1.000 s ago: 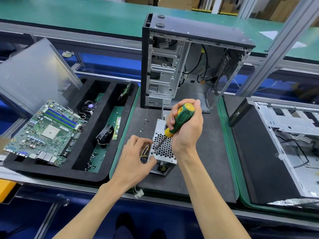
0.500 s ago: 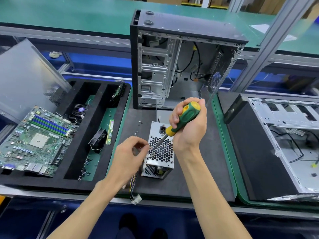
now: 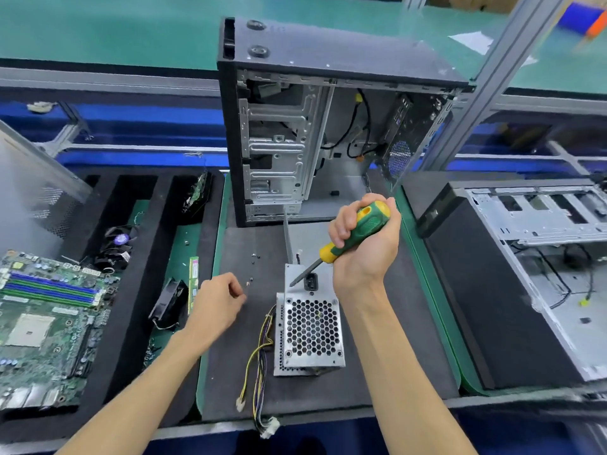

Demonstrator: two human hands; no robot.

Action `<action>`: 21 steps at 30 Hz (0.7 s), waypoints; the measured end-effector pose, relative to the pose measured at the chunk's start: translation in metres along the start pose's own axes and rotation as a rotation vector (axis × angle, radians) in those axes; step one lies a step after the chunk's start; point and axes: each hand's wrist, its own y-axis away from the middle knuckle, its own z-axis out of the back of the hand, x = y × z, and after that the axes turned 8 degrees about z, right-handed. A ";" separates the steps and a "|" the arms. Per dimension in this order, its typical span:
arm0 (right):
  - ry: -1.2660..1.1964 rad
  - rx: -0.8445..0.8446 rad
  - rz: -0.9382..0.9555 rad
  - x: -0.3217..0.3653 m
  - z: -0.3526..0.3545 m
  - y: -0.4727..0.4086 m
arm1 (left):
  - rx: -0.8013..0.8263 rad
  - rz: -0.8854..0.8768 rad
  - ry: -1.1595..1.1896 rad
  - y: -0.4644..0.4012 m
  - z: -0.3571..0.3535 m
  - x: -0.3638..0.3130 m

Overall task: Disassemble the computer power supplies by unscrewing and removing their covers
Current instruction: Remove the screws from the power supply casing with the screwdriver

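Note:
A silver power supply (image 3: 310, 330) with a honeycomb grille lies on the dark mat (image 3: 377, 372), its cable bundle (image 3: 259, 356) trailing off the front edge. My right hand (image 3: 364, 257) grips a green and yellow screwdriver (image 3: 364, 224); the tip hovers by the power socket at the unit's far end. My left hand (image 3: 216, 307) hangs over the mat to the left of the unit, fingers curled. A small screw (image 3: 247, 284) lies just off its fingertips. Whether the fingers pinch anything is hidden.
An open tower case (image 3: 279, 142) stands upright behind the mat. A second case (image 3: 525, 257) lies on its side at the right. A black foam tray (image 3: 141, 257) at the left holds a motherboard (image 3: 49, 316), fans and boards. Loose screws (image 3: 253, 257) dot the mat.
My left hand has left the power supply's left edge and moved left over the mat. The screwdriver tip has lifted from the grille corner toward the unit's far end.

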 end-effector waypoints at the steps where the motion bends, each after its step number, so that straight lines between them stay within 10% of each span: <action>1: 0.006 -0.012 0.005 -0.003 -0.001 -0.003 | 0.016 -0.006 -0.014 -0.006 0.000 0.001; 15: -0.003 -0.105 0.144 0.008 0.014 -0.017 | 0.134 0.011 -0.220 -0.049 -0.015 0.008; 21: 0.037 -0.027 0.184 0.035 0.024 -0.003 | -0.093 -0.183 -0.007 -0.015 -0.001 -0.024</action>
